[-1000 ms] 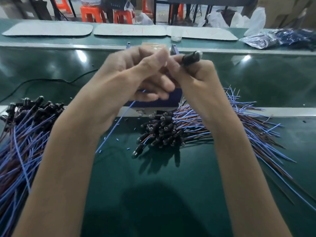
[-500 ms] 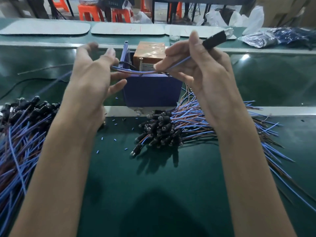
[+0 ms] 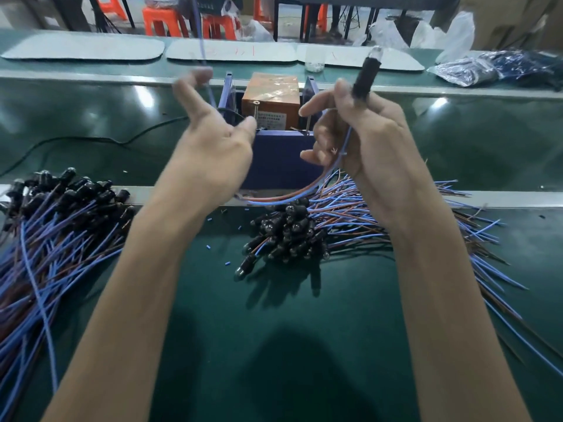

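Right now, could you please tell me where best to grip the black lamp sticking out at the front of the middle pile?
Pinch the black lamp across its barrel, coming from the near left over the green mat. It lies flat, clear tip pointing toward you, free of the pile; its back end is buried, so probably draw it out lengthwise.

Black lamp holder (image 3: 365,76) upright in right hand (image 3: 368,141), blue-brown leads (image 3: 300,192) hanging.
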### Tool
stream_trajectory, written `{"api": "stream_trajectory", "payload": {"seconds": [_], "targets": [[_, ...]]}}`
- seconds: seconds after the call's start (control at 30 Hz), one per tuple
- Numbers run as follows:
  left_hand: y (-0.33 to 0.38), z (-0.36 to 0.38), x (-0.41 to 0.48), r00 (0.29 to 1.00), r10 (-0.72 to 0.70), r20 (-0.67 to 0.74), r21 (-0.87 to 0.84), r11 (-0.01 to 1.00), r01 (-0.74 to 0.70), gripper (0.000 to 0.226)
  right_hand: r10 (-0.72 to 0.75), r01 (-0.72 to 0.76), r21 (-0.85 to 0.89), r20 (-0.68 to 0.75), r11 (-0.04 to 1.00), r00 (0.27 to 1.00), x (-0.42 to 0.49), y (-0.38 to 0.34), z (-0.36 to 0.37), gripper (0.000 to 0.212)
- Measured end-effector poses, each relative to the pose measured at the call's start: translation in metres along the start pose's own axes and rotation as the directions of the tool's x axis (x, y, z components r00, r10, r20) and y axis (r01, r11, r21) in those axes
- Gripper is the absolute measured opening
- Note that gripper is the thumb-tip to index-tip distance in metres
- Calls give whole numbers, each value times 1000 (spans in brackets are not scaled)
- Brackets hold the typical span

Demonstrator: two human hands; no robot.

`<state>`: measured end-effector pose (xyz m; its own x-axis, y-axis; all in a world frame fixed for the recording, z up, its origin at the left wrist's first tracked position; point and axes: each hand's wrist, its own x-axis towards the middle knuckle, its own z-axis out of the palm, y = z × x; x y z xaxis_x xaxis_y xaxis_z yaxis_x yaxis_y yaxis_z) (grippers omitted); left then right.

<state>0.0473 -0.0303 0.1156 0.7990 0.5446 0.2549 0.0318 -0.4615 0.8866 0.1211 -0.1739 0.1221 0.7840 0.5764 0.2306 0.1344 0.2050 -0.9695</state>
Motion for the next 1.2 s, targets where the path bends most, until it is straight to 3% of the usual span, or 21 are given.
{"api": "stream_trajectory", "payload": {"seconds": [0.13,0.17,0.23,0.27,0.33,0.67,0.9,1.2], "targets": [[-5,11,-2,987,3,158,108,994,-20,59,97,-98,-14,-22,995,995,1,5,0,27],[-4,13,-2,979,-10,204,107,994,-12,58,117,-119,-40,-40,992,992,2,6,-1,27],[-6,17,-2,960,25,279,79,996,-49,33,138,-146,-100,-80,984,987,4,8,-1,26],[-7,19,-1,959,62,278,78,993,-87,19,140,-151,-120,-98,981,985,4,9,-1,26],[-8,21,0,960,114,255,75,988,-137,23,142,-158,-117,-133,980,981,5,11,-2,26],[-10,8,0,928,36,372,-102,995,2,34,140,-133,47,-286,990,948,8,12,-19,28],[-16,8,1,907,10,420,-92,995,31,34,188,-203,-39,-234,978,954,10,18,-17,26],[-17,7,-1,795,-53,605,42,999,34,36,189,-192,5,-209,981,960,11,24,-14,21]]}}
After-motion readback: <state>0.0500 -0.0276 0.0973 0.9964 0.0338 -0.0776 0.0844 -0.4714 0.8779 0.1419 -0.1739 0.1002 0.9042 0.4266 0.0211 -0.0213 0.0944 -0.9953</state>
